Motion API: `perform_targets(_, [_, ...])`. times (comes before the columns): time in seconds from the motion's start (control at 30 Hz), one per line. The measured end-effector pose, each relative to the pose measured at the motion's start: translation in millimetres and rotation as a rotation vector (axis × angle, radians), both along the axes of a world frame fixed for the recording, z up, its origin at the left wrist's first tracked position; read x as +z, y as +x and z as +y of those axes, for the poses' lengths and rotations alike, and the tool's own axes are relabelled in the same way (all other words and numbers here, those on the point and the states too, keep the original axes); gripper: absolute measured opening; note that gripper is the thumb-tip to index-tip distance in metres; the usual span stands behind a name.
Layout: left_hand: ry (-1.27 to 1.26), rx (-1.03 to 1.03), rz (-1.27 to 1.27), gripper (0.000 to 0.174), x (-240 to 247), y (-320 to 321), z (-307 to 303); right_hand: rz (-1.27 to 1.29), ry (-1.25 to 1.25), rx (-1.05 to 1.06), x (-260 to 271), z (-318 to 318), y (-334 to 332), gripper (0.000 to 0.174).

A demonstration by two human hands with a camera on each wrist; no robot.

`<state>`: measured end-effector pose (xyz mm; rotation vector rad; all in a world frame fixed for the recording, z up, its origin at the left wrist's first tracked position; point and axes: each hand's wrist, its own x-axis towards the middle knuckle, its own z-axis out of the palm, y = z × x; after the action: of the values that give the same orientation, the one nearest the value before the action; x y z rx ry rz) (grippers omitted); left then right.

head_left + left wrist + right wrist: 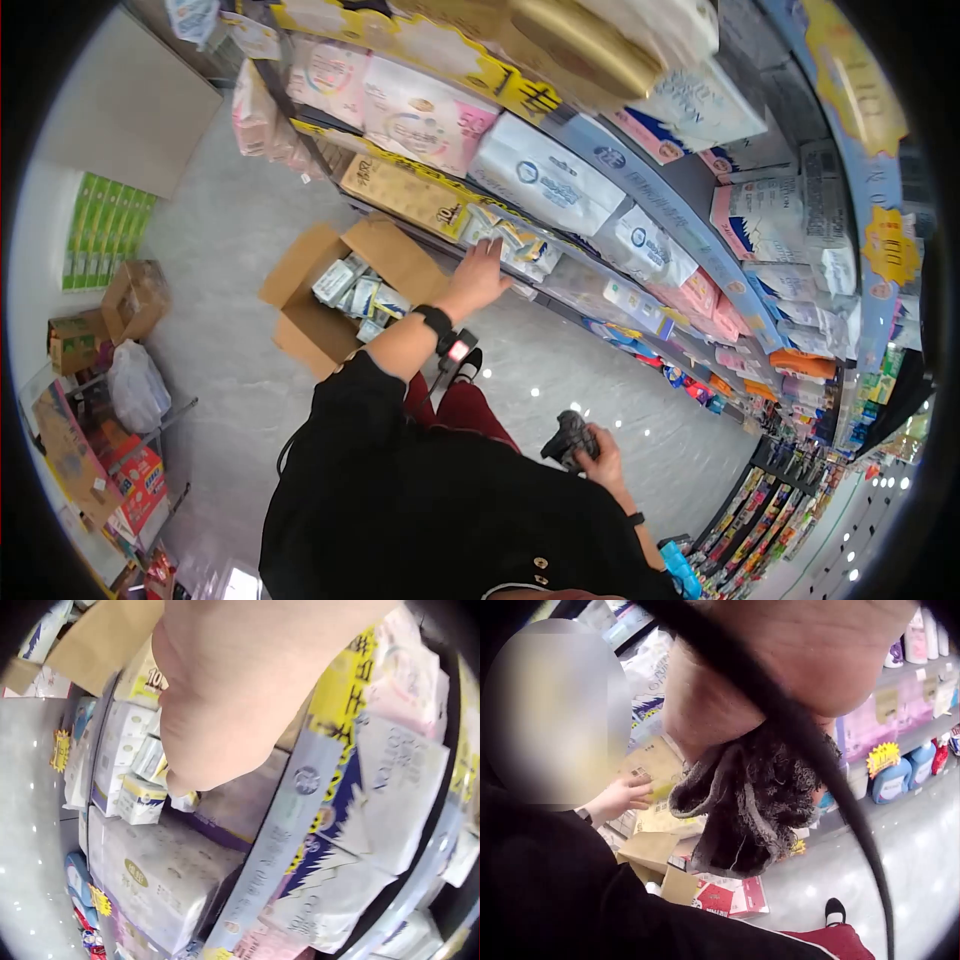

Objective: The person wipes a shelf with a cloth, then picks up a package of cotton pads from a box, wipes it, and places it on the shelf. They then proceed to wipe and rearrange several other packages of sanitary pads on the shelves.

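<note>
At the lower shelf my left hand (478, 278) reaches in with fingers extended, right at a row of small yellow-and-white tissue packs (525, 250). In the left wrist view that hand (225, 697) hides part of the row, and one small pack (141, 799) shows beside its fingertips. Low at my other side, my right hand (602, 458) grips a crumpled dark grey cloth (570, 440) with frayed, fuzzy edges, which hangs below the palm in the right wrist view. An open cardboard box (300, 335) on the floor holds several similar packs (362, 298).
Shelves (590, 130) of packaged tissue run along the right. A large tissue bundle (157, 877) sits beside the small packs. Left on the floor are a brown carton (135, 300), a white plastic bag (138, 385) and green-and-white packages (105, 235).
</note>
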<state>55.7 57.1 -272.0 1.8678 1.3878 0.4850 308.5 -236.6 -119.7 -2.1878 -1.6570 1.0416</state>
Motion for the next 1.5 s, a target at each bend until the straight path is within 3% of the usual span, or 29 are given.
perform_targets(0.07, [0.159, 0.114, 0.032, 0.07, -50.5, 43.8, 24.0, -0.029, -0.027, -0.011, -0.6, -16.7, 22.9, 0.048])
perform_targets(0.1, [0.151, 0.113, 0.04, 0.07, -62.6, 59.3, 37.9, -0.054, -0.05, -0.03, -3.7, -27.2, 33.1, 0.047])
perform_targets(0.17, [0.14, -0.102, 0.374, 0.073, -82.2, 87.6, 64.9, -0.075, -0.074, -0.104, -7.9, -51.6, 56.8, 0.047])
perform_targets(0.2, [0.134, -0.11, 0.373, 0.073, -103.6, 100.9, 74.9, -0.107, -0.085, -0.172, -9.7, -63.2, 68.9, 0.047])
perform_targets(0.27, [0.471, 0.041, 0.154, 0.069, -150.3, 120.3, 86.7, -0.124, -0.098, -0.208, -14.1, -80.1, 87.0, 0.048])
perform_targets(0.3, [0.466, 0.042, 0.163, 0.069, -150.2, 119.8, 90.7, -0.145, -0.093, -0.206, -16.1, -85.4, 92.9, 0.047])
perform_targets(0.37, [0.082, -0.01, 0.215, 0.075, -127.3, 109.2, 97.2, -0.149, -0.085, -0.21, -22.9, -91.3, 101.9, 0.046])
perform_targets(0.47, [-0.066, -0.052, 0.355, 0.079, -87.2, 72.7, 66.1, 0.062, -0.021, -0.262, -39.2, -82.5, 109.2, 0.047])
perform_targets(0.53, [-0.042, 0.262, 0.03, 0.085, -76.8, 47.3, 2.4, 0.225, 0.023, -0.285, -38.3, -51.0, 99.4, 0.046])
perform_targets(0.6, [-0.048, 0.139, -0.037, 0.087, -30.8, 19.1, -56.4, 0.299, 0.151, -0.168, -26.2, -10.0, 86.6, 0.046])
perform_targets(0.67, [-0.061, 0.177, -0.125, 0.084, 23.8, 7.2, -105.9, 0.422, 0.298, -0.093, -8.7, 33.5, 63.3, 0.045])
perform_targets(0.83, [0.171, -0.013, -0.04, 0.082, 160.7, 17.5, -149.9, 0.383, 0.673, 0.432, 34.0, 116.7, -11.9, 0.051])
perform_targets(0.87, [0.281, -0.029, -0.073, 0.083, 165.3, 23.6, -156.2, 0.317, 0.767, 0.513, 42.1, 126.3, -32.7, 0.051])
perform_targets(0.9, [0.217, 0.028, -0.104, 0.083, 166.5, 21.5, -157.4, 0.318, 0.784, 0.515, 48.1, 130.6, -44.4, 0.051])
perform_targets(1.0, [0.224, 0.05, -0.116, 0.084, 181.7, 8.6, -157.8, 0.269, 0.757, 0.448, 59.8, 152.6, -72.5, 0.05])
perform_targets(1.07, [0.255, 0.008, -0.107, 0.085, 197.2, -0.7, -164.7, 0.406, 0.718, 0.272, 58.6, 161.1, -85.1, 0.047])
perform_targets(1.13, [0.215, -0.044, -0.073, 0.085, 210.4, -9.3, -163.0, 0.454, 0.519, 0.069, 41.1, 173.8, -89.0, 0.043])
perform_targets(1.2, [0.24, -0.074, -0.103, 0.085, 219.5, -21.4, -160.0, 0.808, 0.28, -0.078, 28.2, 182.6, -82.7, 0.04])
perform_targets(1.27, [0.384, -0.075, -0.22, 0.085, 232.6, -35.7, -154.9, 1.036, 0.116, -0.332, 53.3, 173.4, -75.2, 0.043])
perform_targets(1.33, [0.444, 0.018, -0.321, 0.084, 247.2, -52.2, -146.6, 1.388, 0.034, -0.581, 53.0, 163.1, -55.3, 0.049])
perform_targets(1.37, [0.329, 0.108, -0.514, 0.088, 247.6, -51.9, -142.1, 1.385, 0.049, -0.58, 55.6, 157.4, -52.8, 0.049])
perform_targets(1.4, [0.207, 0.194, -0.703, 0.091, 246.2, -49.8, -137.0, 1.606, 0.006, -0.551, 62.3, 151.1, -51.6, 0.051])
perform_targets(1.43, [0.161, 0.194, -0.729, 0.094, 244.9, -47.9, -131.8, 1.828, -0.04, -0.511, 67.0, 146.2, -51.0, 0.052])
perform_targets(1.47, [0.167, 0.178, -0.733, 0.094, 246.0, -40.7, -131.1, 1.83, -0.019, -0.51, 68.8, 143.2, -57.5, 0.052])
perform_targets(1.5, [0.43, 0.151, -0.525, 0.092, 247.6, -29.7, -131.3, 1.752, 0.055, -0.414, 69.8, 141.5, -70.9, 0.051])
